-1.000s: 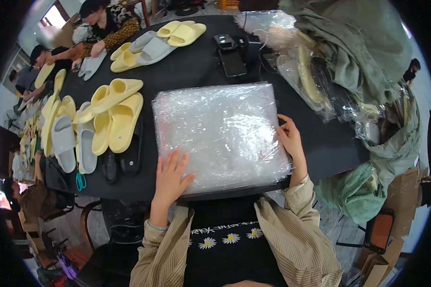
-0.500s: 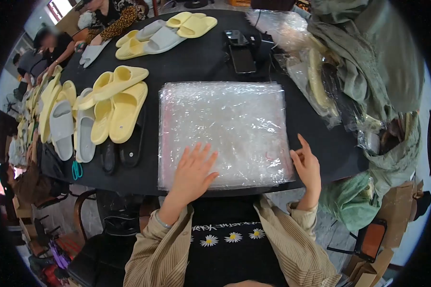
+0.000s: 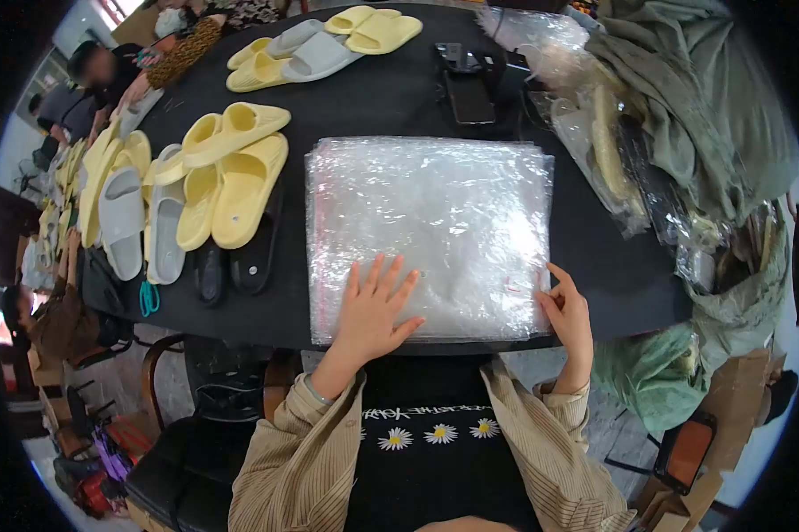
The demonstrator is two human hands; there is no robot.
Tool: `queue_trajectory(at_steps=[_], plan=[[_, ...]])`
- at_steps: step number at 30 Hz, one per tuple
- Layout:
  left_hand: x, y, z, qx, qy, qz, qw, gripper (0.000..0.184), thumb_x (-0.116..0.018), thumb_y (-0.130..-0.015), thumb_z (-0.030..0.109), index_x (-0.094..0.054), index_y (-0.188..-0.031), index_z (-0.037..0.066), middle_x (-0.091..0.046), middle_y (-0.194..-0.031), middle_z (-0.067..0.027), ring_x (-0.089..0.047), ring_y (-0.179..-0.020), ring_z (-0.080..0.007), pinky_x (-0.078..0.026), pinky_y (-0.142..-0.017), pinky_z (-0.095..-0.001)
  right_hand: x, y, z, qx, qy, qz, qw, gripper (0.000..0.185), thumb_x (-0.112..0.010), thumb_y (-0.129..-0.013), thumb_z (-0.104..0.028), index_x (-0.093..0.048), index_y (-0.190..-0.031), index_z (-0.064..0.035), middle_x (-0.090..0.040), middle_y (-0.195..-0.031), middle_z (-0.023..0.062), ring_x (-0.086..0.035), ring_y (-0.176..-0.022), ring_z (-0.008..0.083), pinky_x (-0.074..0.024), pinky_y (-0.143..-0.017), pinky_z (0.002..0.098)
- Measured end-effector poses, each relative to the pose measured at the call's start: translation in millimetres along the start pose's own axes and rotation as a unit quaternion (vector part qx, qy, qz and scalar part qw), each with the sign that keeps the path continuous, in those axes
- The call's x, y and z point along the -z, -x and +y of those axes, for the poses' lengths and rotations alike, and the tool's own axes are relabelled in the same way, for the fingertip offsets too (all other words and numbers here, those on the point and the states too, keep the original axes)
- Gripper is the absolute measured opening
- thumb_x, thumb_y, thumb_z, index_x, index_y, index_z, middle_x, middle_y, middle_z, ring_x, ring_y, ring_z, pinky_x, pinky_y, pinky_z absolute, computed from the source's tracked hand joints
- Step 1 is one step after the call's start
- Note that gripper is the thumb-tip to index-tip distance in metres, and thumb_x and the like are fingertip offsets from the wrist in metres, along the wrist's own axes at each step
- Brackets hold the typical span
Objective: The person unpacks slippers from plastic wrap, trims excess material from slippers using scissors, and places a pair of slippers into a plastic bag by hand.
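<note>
The bags [image 3: 429, 235], a stack of clear film, lie flat on the surface [image 3: 630, 279] straight in front of me, near its close edge. Taking them as the middle of the clock, with twelve straight ahead, I judge they sit there so that both my hands reach them easily.

The yellow slippers [image 3: 258, 182] and grey slippers [image 3: 123, 213] are heaped at nine to ten o'clock, the black slippers [image 3: 209, 279] at nine, partly under the yellow ones; they are off to one side, perhaps to stay out from under my arms. The far slippers [image 3: 324, 58] are at eleven, the phone [image 3: 472, 99] just past twelve, the wrapped slippers [image 3: 608, 164] between two and three, beside the cloth [image 3: 710, 97] at two.

My left hand [image 3: 371, 315] lies palm down on the bags at seven o'clock. Its fingers [image 3: 390, 279] are spread wide, grasping nothing and resting on the top film; I take that as steadying, the spread sharing the pressure over something slippery.

My right hand [image 3: 571, 317] is at four o'clock, at the side edge of the bags. Thumb and index reach in toward it with a narrow gap, the rest curled; whether any film is pinched there, I cannot tell.
</note>
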State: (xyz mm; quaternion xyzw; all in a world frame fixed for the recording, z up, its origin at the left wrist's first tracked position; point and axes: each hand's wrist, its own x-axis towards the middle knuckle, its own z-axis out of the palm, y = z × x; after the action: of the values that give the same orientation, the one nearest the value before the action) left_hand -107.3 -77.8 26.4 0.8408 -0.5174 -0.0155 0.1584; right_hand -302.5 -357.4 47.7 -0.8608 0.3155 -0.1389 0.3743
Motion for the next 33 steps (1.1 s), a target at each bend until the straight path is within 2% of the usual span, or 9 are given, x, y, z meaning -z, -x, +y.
queue_trajectory(at_steps=[2, 3, 7, 9, 10, 12, 15, 27, 33], plan=[[0, -1, 1, -0.003, 0.001, -0.005, 1.0, 0.067, -0.054, -0.089, 0.051, -0.041, -0.143, 0.013, -0.03, -0.152, -0.0153, -0.022, -0.142, -0.0377, -0.01, -0.113, -0.0579, 13, -8, -18, 0.091, 0.081, 0.036, 0.992, 0.05, -0.069, -0.077, 0.0, -0.057, -0.125, -0.0051, -0.052, -0.073, 0.0041, -0.049, -0.062, 0.0138, -0.0417, -0.056, 0.0262], [0, -1, 1, 0.004, -0.007, -0.009, 1.0, 0.068, -0.054, -0.088, 0.051, -0.041, -0.143, 0.013, -0.03, -0.152, -0.0152, -0.022, -0.142, -0.0378, -0.01, -0.113, -0.0578, 20, -15, -31, 0.084, 0.087, 0.044, 0.992, 0.05, -0.069, -0.077, 0.0, -0.057, -0.125, -0.0051, -0.052, -0.073, 0.0041, -0.049, -0.062, 0.0138, -0.0417, -0.056, 0.0262], [-8, 1, 0, -0.008, -0.026, 0.018, 0.999, 0.068, -0.055, -0.088, 0.051, -0.042, -0.143, 0.013, -0.03, -0.152, -0.0148, -0.023, -0.141, -0.0381, -0.009, -0.113, -0.0586, 21, -55, -65, 0.277, 0.161, 0.064, 0.945, 0.047, -0.071, -0.079, -0.009, -0.059, -0.125, -0.0098, -0.061, -0.111, 0.0109, -0.059, -0.101, 0.026, -0.0466, -0.083, 0.0353], [-8, 1, 0, -0.01, -0.026, 0.021, 0.999, 0.067, -0.054, -0.088, 0.051, -0.042, -0.142, 0.013, -0.03, -0.152, -0.0147, -0.023, -0.141, -0.038, -0.009, -0.113, -0.0587, 4, -69, -82, 0.313, 0.2, -0.017, 0.928, 0.049, -0.066, -0.085, -0.02, -0.053, -0.132, -0.0141, -0.052, -0.134, 0.0126, -0.048, -0.125, 0.0296, -0.0372, -0.102, 0.0441], [-7, 1, 0, -0.006, -0.027, 0.019, 0.999, 0.067, -0.054, -0.088, 0.051, -0.043, -0.142, 0.013, -0.03, -0.152, -0.0146, -0.023, -0.141, -0.0379, -0.009, -0.113, -0.0588, -6, -77, -83, 0.314, 0.202, -0.011, 0.928, 0.049, -0.066, -0.085, -0.02, -0.053, -0.132, -0.0141, -0.052, -0.134, 0.0126, -0.048, -0.125, 0.0296, -0.0372, -0.102, 0.0441], [-8, 1, 0, -0.01, -0.03, 0.025, 0.999, 0.066, -0.053, -0.089, 0.052, -0.043, -0.142, 0.013, -0.031, -0.152, -0.0146, -0.023, -0.141, -0.0377, -0.01, -0.113, -0.0589, -31, -96, -68, 0.384, 0.313, 0.002, 0.868, 0.054, -0.056, -0.091, -0.035, -0.045, -0.14, -0.018, -0.04, -0.146, 0.0106, -0.035, -0.137, 0.0289, -0.0255, -0.11, 0.0507], [-6, 2, 0, -0.008, -0.032, 0.027, 0.999, 0.066, -0.052, -0.089, 0.052, -0.044, -0.141, 0.012, -0.031, -0.152, -0.0149, -0.023, -0.141, -0.0375, -0.01, -0.113, -0.059, -54, -118, -33, 0.323, 0.364, -0.005, 0.874, 0.054, -0.045, -0.094, -0.045, -0.041, -0.143, -0.0201, -0.034, -0.151, 0.0101, -0.028, -0.141, 0.0302, -0.0184, -0.113, 0.0538], [-6, -1, 2, -0.024, -0.048, 0.034, 0.998, 0.067, -0.055, -0.086, 0.053, -0.047, -0.139, 0.012, -0.038, -0.147, -0.0152, -0.029, -0.138, -0.0385, -0.013, -0.112, -0.0609, -63, -122, -23, 0.284, 0.329, -0.053, 0.899, 0.06, -0.043, -0.094, -0.047, -0.034, -0.147, -0.0188, -0.028, -0.153, 0.0122, -0.021, -0.143, 0.0333, -0.0139, -0.113, 0.057], [-5, -3, 6, -0.012, -0.049, 0.028, 0.998, 0.068, -0.056, -0.086, 0.053, -0.047, -0.139, 0.012, -0.038, -0.147, -0.0156, -0.029, -0.138, -0.0392, -0.012, -0.112, -0.0602, -71, -107, -60, 0.396, 0.287, -0.085, 0.868, 0.059, -0.044, -0.094, -0.048, -0.035, -0.146, -0.0201, -0.028, -0.153, 0.0101, -0.021, -0.143, 0.0322, -0.0113, -0.114, 0.0562]])
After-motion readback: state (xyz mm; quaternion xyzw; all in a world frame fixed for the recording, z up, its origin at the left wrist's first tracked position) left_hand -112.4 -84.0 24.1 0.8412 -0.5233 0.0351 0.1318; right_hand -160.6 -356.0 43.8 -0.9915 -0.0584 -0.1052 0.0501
